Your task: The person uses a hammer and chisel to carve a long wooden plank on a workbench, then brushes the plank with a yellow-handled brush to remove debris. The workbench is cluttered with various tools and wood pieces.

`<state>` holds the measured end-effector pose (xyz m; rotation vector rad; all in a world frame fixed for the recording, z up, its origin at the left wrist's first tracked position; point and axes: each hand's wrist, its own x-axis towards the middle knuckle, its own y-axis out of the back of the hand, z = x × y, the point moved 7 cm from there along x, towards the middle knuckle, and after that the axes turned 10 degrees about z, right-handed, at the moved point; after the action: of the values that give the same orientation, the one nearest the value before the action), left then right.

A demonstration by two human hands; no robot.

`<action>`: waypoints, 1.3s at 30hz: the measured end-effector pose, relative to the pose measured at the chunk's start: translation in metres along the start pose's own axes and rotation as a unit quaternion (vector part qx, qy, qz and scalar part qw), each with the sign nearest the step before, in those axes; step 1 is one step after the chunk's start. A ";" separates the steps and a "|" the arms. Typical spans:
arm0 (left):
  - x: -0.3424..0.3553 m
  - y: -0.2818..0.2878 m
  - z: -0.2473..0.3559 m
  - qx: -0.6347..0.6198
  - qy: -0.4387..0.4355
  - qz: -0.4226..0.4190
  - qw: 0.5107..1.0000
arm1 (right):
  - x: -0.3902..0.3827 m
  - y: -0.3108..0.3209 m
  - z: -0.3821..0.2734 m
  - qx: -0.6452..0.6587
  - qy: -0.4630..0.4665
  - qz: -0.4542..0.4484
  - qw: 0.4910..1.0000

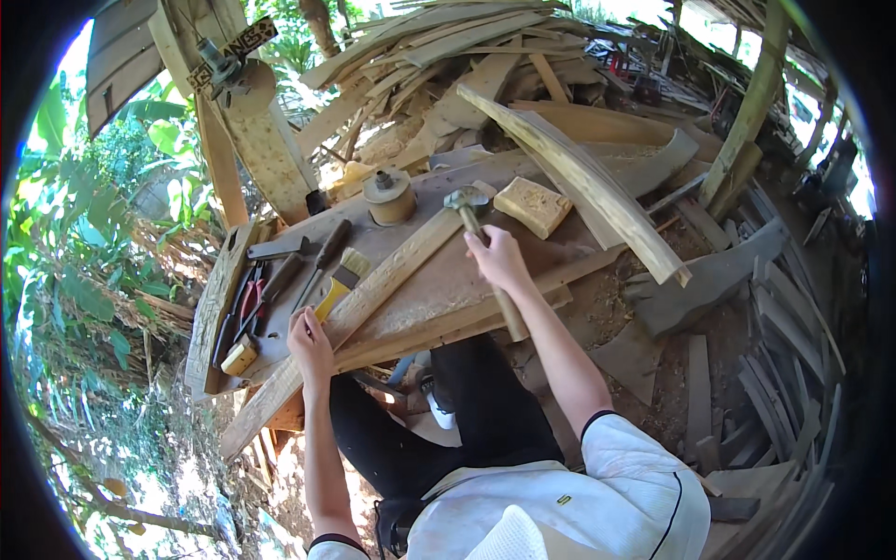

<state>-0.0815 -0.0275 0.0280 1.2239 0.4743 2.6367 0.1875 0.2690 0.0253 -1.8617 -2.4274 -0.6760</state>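
My right hand (497,259) is wrapped round the wooden handle of a hammer (513,317). The hammer's metal head is at the far end of a long, narrow wooden board (392,277), which slants across the workbench (429,317) and sticks out past its near left edge. My left hand (311,350) is closed over the near part of this board; a small dark thing shows at its fingers, too small to name. Right beside those fingers ends the yellow handle of a paintbrush (338,287), its pale bristles pointing away from me.
Left on the bench are red-handled pliers (250,297), a wooden-handled tool (333,245) and other hand tools. A round block with a metal fitting (388,198) stands at the back, a wood block (533,206) to the right. A long pole (579,182) overhangs the right side. Scrap wood (448,42) is piled behind.
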 end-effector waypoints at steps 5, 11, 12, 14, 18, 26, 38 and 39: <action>0.000 0.003 0.001 -0.005 0.067 -0.035 0.997 | 0.011 0.028 -0.006 -0.188 0.059 0.001 0.980; 0.001 0.011 0.005 -0.039 0.102 -0.011 0.994 | 0.008 0.029 -0.029 -0.403 0.139 -0.001 0.905; 0.001 0.012 0.003 -0.045 0.106 -0.006 0.993 | 0.007 0.026 -0.033 -0.416 0.164 0.003 0.894; 0.003 0.012 0.003 -0.050 0.122 -0.008 0.991 | 0.011 0.025 -0.034 -0.438 0.150 -0.021 0.886; 0.001 0.013 0.001 -0.027 0.131 -0.033 0.990 | 0.015 0.024 -0.036 -0.480 0.204 -0.015 0.853; -0.015 0.008 0.028 0.123 -0.045 -0.024 0.991 | 0.018 0.020 -0.028 -0.463 0.233 0.025 0.855; -0.011 0.022 0.021 0.223 -0.036 -0.070 0.972 | 0.019 0.024 -0.023 -0.436 0.211 0.014 0.875; -0.011 0.025 0.021 0.210 -0.020 -0.072 0.975 | 0.019 0.023 -0.022 -0.432 0.212 0.015 0.877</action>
<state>-0.0595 -0.0498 0.0417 1.2889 1.1126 2.4568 0.1978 0.2841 0.0581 -1.6239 -1.9167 -2.1603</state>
